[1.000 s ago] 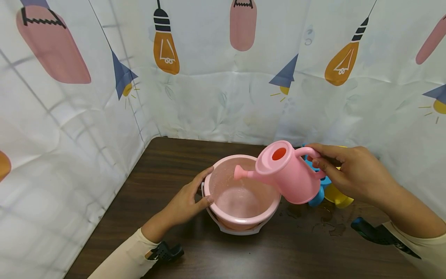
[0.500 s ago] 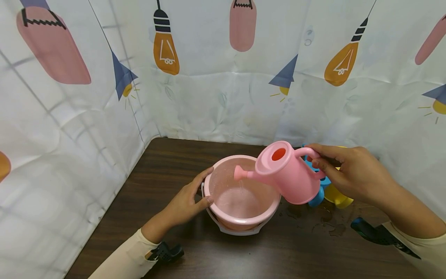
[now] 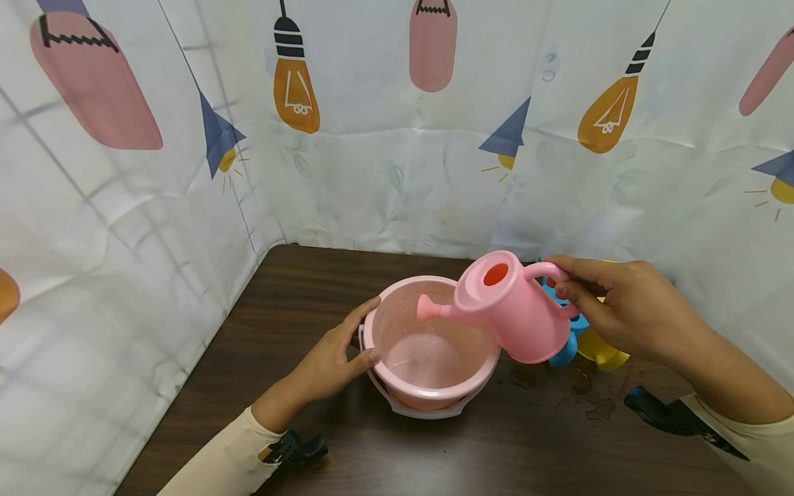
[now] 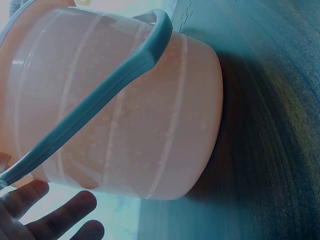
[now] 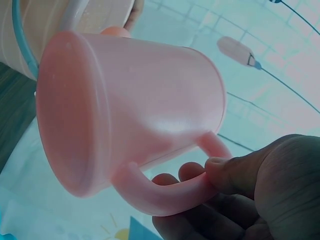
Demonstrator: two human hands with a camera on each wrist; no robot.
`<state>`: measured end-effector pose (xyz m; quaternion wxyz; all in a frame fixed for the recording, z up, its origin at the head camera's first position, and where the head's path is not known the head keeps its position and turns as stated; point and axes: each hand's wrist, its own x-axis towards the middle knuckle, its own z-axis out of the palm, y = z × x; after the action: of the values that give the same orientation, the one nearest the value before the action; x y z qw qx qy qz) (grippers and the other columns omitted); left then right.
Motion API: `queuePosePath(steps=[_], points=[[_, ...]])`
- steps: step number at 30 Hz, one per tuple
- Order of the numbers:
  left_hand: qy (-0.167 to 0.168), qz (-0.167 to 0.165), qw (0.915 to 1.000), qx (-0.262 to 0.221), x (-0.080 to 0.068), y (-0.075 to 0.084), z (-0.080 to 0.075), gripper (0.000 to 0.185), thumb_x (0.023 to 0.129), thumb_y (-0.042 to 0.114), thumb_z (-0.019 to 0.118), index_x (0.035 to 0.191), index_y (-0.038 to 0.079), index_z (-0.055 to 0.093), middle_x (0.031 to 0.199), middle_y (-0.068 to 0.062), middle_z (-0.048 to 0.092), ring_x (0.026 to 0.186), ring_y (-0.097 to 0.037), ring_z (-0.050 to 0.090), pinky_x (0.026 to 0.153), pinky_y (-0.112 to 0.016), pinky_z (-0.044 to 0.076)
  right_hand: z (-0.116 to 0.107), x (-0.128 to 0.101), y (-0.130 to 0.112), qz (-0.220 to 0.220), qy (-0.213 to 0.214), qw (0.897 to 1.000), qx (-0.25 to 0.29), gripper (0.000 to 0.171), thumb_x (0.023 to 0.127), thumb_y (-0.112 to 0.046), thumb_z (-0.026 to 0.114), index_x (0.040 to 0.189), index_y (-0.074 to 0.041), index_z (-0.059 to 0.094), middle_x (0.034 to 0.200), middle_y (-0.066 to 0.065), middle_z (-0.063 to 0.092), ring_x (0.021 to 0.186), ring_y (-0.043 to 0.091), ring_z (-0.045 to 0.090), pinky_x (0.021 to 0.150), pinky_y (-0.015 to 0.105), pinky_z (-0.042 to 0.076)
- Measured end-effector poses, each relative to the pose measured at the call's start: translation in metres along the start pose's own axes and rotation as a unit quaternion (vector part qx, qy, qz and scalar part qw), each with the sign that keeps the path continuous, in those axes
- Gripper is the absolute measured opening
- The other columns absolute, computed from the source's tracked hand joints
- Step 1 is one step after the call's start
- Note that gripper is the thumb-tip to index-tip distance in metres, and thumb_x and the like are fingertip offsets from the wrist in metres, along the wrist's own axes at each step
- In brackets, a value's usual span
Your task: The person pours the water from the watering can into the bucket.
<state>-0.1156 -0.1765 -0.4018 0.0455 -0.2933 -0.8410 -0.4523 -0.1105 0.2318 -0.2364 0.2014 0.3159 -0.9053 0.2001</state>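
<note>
A pink bucket with a white handle stands on the dark wooden table. My left hand rests against its left rim, thumb on the near edge, fingers fairly straight. The bucket wall and its handle fill the left wrist view, with my fingertips below. My right hand grips the handle of a pink watering can, tilted so its spout hangs over the bucket. The can is seen from below in the right wrist view, fingers curled round its handle.
Blue and yellow plastic toys sit behind the watering can at the right. Water spots lie on the table near them. Patterned white curtains wall the table at the back and left.
Nothing has moved noticeably; both hands and the tilted can hold their places. A faint trickle seen under the spout half a second ago no longer shows.
</note>
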Motion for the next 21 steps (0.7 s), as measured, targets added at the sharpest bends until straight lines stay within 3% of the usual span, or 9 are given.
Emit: queuePosePath(steps=[21], points=[[-0.001, -0.003, 1.0, 0.006, -0.0004, -0.001, 0.0001, 0.076, 0.098, 0.049, 0.06, 0.162, 0.029, 0.025, 0.152, -0.007, 0.048, 0.128, -0.021, 0.055, 0.1, -0.051, 0.048, -0.001, 0.0004, -0.0012, 0.007, -0.006, 1.0, -0.002, 0.041, 0.089, -0.005, 0.077, 0.127, -0.017, 0.073, 0.082, -0.012, 0.071, 0.066, 0.004, 0.068, 0.049, 0.02, 0.039]])
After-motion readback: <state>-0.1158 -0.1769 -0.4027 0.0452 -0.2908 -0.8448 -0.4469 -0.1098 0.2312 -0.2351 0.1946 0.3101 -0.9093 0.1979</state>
